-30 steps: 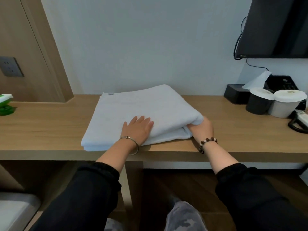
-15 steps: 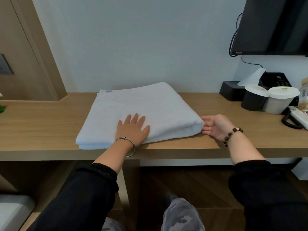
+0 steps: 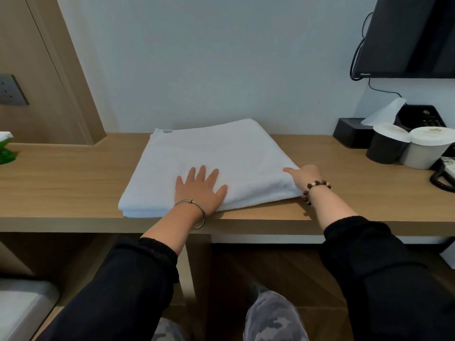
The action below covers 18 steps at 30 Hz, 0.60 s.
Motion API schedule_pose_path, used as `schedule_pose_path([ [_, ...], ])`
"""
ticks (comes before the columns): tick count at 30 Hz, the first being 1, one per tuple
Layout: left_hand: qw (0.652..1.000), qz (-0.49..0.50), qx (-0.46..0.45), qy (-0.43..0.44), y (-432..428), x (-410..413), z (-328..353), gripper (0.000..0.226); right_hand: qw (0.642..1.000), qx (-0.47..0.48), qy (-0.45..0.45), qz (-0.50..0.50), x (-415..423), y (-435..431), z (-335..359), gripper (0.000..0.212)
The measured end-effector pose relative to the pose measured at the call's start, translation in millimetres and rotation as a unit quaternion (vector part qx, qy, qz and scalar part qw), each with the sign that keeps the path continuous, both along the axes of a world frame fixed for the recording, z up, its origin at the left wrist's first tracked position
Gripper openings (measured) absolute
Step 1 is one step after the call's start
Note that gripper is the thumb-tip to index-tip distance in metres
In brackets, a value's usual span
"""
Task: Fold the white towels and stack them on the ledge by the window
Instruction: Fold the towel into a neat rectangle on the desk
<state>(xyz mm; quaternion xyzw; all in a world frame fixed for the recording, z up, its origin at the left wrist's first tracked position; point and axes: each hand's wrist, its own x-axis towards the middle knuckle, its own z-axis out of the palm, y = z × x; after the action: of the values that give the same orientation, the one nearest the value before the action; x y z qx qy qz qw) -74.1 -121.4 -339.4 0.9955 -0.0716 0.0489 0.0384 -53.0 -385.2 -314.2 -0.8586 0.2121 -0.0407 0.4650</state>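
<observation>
A folded white towel [image 3: 209,156] lies flat on the wooden desk ledge [image 3: 73,183] against the wall. My left hand [image 3: 200,188] presses flat on the towel's near edge, fingers spread and straight. My right hand [image 3: 306,177] is at the towel's near right corner. Its thumb lies on top of the cloth, and its other fingers are tucked out of sight at the folded edge, so it appears to grip the corner. No window shows in this view.
At the desk's right end stand a black cup [image 3: 386,146], a white cup [image 3: 428,148], a black tissue box [image 3: 352,131] and a phone [image 3: 443,173]. A wall screen [image 3: 413,35] hangs above them. A green packet [image 3: 6,151] lies far left.
My right hand came out from under the fold, rested open beside the towel, then moved back onto its right corner. My left hand stayed pressed on the near edge.
</observation>
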Motion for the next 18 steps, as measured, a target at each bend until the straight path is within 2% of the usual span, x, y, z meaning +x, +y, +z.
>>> schedule_pose_path([
  [2, 1.000, 0.000, 0.007, -0.007, 0, -3, 0, 0.061, 0.996, -0.089, 0.015, 0.025, -2, 1, 3, 0.042],
  [4, 1.000, -0.001, 0.013, -0.015, -1, -4, 0, 0.061, 0.972, -0.221, 0.053, 0.060, -6, 3, 23, 0.028],
  [6, 1.000, -0.002, 0.015, -0.017, -3, -4, 0, 0.061, 0.943, -0.321, 0.023, 0.082, -4, 12, 49, 0.021],
  [9, 1.000, -0.007, 0.017, -0.016, -2, -3, 0, 0.061, 0.918, -0.353, -0.098, 0.151, 1, 46, 60, 0.044],
  [11, 1.000, -0.014, 0.014, -0.010, 1, -4, 0, 0.061, 0.883, -0.402, -0.038, 0.239, -4, 67, 34, 0.052],
  [13, 1.000, -0.027, 0.011, -0.006, 6, -3, -1, 0.061, 0.853, -0.450, 0.018, 0.266, -13, 70, 2, 0.052],
  [15, 1.000, -0.021, 0.008, 0.000, 17, 0, 1, 0.059, 0.860, -0.448, -0.003, 0.245, -13, 62, -11, 0.052],
  [18, 0.999, 0.039, 0.007, 0.021, 51, 5, 2, 0.057, 0.858, -0.453, -0.013, 0.243, -8, 60, -12, 0.052],
])
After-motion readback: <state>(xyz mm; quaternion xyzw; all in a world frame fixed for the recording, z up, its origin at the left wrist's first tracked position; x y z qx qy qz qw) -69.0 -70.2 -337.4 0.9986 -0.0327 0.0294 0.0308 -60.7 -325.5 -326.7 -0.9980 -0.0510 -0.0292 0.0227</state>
